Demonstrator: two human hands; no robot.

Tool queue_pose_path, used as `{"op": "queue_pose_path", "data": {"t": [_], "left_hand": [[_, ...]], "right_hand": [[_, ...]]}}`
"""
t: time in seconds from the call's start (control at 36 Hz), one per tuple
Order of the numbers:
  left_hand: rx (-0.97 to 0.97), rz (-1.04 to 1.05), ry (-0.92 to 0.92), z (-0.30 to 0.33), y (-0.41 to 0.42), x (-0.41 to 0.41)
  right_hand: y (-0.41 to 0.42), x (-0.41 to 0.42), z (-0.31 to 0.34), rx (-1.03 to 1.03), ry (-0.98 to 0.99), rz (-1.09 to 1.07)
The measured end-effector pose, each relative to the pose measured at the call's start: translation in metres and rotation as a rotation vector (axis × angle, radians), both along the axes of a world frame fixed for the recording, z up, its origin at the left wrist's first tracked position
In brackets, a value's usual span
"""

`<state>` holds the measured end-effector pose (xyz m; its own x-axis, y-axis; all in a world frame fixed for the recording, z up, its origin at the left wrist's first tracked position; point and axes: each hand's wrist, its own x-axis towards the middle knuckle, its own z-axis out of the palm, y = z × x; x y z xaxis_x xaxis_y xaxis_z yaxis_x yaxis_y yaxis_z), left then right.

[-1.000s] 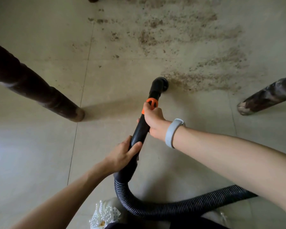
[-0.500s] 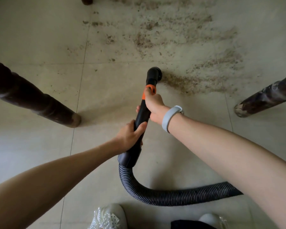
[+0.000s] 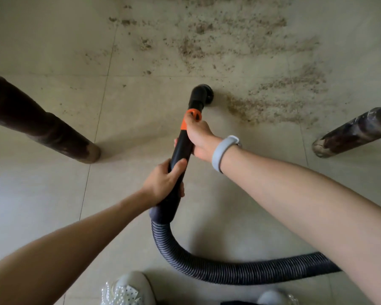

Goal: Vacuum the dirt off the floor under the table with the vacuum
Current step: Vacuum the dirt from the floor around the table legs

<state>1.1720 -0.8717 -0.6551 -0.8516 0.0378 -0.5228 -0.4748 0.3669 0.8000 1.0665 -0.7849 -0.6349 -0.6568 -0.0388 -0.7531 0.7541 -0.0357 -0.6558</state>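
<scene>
Both the left hand (image 3: 163, 183) and right hand (image 3: 199, 137) grip the vacuum wand (image 3: 180, 148).

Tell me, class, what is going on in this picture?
A person is vacuuming a tiled floor between dark table legs. Both hands grip the black vacuum wand: the right hand near its orange ring, the left hand lower, above the ribbed hose. The nozzle sits at the edge of a patch of brown dirt, and much more dirt lies beyond.
</scene>
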Motion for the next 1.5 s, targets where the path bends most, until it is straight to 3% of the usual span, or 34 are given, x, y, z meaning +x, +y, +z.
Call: {"op": "queue_pose_path", "data": {"t": [0.25,0.47,0.92,1.5], "left_hand": [[-0.058,-0.032,-0.019,0.016,0.016,-0.042],[-0.059,-0.202,-0.050,0.012,0.029,-0.006],[-0.156,-0.464,-0.106,0.016,0.027,0.034],[-0.037,-0.008,-0.016,0.012,0.047,-0.040]], "right_hand": [[0.014,-0.033,0.015,0.029,0.010,-0.012],[0.052,0.009,0.002,-0.105,-0.076,-0.096],[0.081,0.074,-0.013,-0.131,-0.145,-0.230],[0.049,-0.041,-0.001,-0.013,-0.029,0.080]]}}
